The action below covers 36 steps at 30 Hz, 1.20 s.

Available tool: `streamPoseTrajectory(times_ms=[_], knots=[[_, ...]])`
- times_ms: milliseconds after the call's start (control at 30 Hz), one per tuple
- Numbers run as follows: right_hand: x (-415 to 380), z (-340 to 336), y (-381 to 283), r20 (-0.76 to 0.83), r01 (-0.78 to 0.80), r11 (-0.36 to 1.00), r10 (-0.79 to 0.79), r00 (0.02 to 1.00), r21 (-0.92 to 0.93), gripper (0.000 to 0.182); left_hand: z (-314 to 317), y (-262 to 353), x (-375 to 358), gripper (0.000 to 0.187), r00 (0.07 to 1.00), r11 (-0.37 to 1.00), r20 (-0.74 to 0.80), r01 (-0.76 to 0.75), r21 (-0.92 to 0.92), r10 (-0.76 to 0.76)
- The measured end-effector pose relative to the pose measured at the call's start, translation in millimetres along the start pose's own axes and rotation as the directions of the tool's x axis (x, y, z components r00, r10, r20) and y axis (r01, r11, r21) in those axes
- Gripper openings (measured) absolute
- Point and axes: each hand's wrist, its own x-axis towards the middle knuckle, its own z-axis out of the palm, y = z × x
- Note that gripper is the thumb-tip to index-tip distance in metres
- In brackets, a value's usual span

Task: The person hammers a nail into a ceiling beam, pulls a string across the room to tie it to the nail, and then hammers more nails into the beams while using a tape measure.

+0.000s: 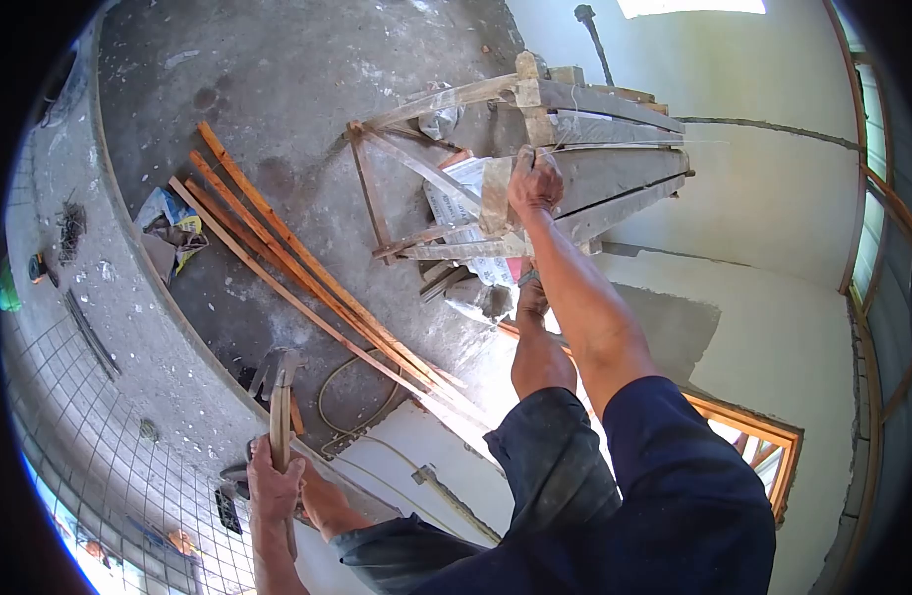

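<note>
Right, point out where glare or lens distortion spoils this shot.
Head view: black, rounded borders suggest a fisheye lens, so the long orange-brown wooden strips may look more bowed than they are. Head view: glare washes out the strips' lower ends; the rectangular white patch at the top edge is blown out. Head view: blue fringing, lower left.

Fisheye edges; window glare (692, 6); shadows perhaps murky.

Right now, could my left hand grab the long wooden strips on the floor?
Probably not as it is: your left hand is closed around the hammer. With it put down, likely yes; the strips look uncovered.
</note>
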Motion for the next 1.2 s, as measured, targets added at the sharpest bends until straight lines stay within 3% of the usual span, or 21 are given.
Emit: streamPoseTrajectory(times_ms=[67, 167, 233, 300, 400, 500, 533, 567, 633, 700, 733, 767, 800, 900, 1000, 1133, 1167, 1200], knots=[[1.0, 6.7, 7.3, -0.018, 0.005, 1.000, -0.006, 1.000, -0.016, 0.040, -4.2, -8.7, -2.2, 0.034, 0.999, 0.999, 0.020, 0.032, -0.043, -0.031], [1.9, 40.5, 42.5, -0.163, 0.294, 0.903, -0.356, 0.920, -0.314, 0.038, -26.3, -25.4, -5.1, 0.032, 1.000, 0.999, -0.018, -0.006, -0.037, 0.006], [-9.4, 10.7, 15.1, 0.003, 0.016, 0.980, -0.016, 1.000, -0.197, 0.042, -51.8, -58.8, -10.2, 0.032, 0.999, 0.999, -0.032, -0.041, -0.003, 0.041], [-20.0, 7.1, 0.7, -0.057, -0.206, 0.945, 0.198, 0.979, -0.255, 0.043, -83.0, -94.9, -23.1, 0.030, 0.994, 0.999, -0.100, -0.038, 0.026, 0.040], [-66.7, -37.4, -23.9, 0.054, -0.169, 0.959, 0.186, 0.981, -0.229, 0.045, -114.0, -148.1, -67.6, 0.027, 0.974, 0.999, -0.224, -0.042, 0.017, 0.045], [-76.9, -40.8, 13.9, -0.165, -0.218, 0.974, 0.225, 0.960, 0.055, 0.041, -144.9, -194.8, -112.0, 0.027, 0.944, 0.997, -0.327, -0.057, -0.053, 0.036], [-76.0, -63.2, 12.8, -0.261, -0.012, 0.995, 0.038, 0.965, 0.101, 0.036, -152.4, -182.9, -131.3, 0.030, 0.959, 0.980, -0.282, -0.028, -0.196, -0.029], [-76.2, -88.7, 15.6, -0.361, 0.190, 0.975, -0.135, 0.923, 0.120, 0.031, -162.2, -169.3, -153.9, 0.016, 0.939, 0.973, -0.259, 0.203, -0.110, -0.225], [-58.3, -146.3, 28.9, -0.374, 0.267, 0.921, -0.149, 0.915, 0.285, 0.019, -171.2, -182.2, -178.8, 0.010, 0.964, 0.968, -0.227, 0.084, -0.238, -0.139], [-26.3, -236.4, 17.1, -0.411, 0.339, 0.941, -0.317, 0.855, -0.021, 0.019, -172.0, -154.9, -199.9, 0.034, 0.947, 0.979, -0.319, -0.038, -0.202, -0.029], [-11.1, -283.0, 9.4, -0.424, 0.357, 0.918, -0.397, 0.814, -0.174, 0.019, -178.2, -152.6, -194.9, 0.037, 0.952, 0.989, -0.297, -0.114, -0.098, 0.080], [11.9, -306.5, 16.0, -0.396, 0.342, 0.930, -0.366, 0.842, -0.131, 0.016, -178.1, -152.4, -193.8, 0.030, 0.952, 0.981, -0.292, -0.134, -0.140, 0.089], [24.5, -333.1, 13.4, -0.429, 0.389, 0.864, -0.497, 0.754, -0.318, 0.013, -172.8, -131.0, -195.9, 0.029, 0.942, 0.975, -0.320, -0.156, -0.158, 0.099], [59.4, -378.6, 0.6, -0.474, 0.479, 0.859, -0.503, 0.723, -0.181, 0.011, -153.6, -93.3, -188.5, 0.031, 0.939, 0.957, -0.323, -0.197, -0.212, 0.121], [95.8, -411.5, 17.9, -0.442, 0.195, 0.973, -0.123, 0.889, 0.121, 0.010, -139.1, -50.5, -195.5, 0.026, 0.951, 0.965, -0.260, -0.211, -0.153, 0.167], [197.5, -478.3, 66.4, -0.434, -0.016, 0.898, 0.228, 0.872, 0.439, 0.020, -114.5, 0.6, -215.0, 0.022, 0.966, 0.978, -0.155, -0.207, 0.027, 0.208], [195.3, -527.2, 52.9, -0.395, -0.078, 0.867, 0.303, 0.867, 0.493, 0.019, -105.7, 9.4, -212.4, 0.023, 0.972, 0.981, -0.135, -0.187, 0.057, 0.193], [206.0, -552.2, 54.1, -0.496, 0.163, 0.725, 0.273, 0.824, 0.669, 0.025, -99.1, 13.9, -211.9, 0.025, 0.980, 0.982, -0.104, -0.160, 0.100, 0.170]])
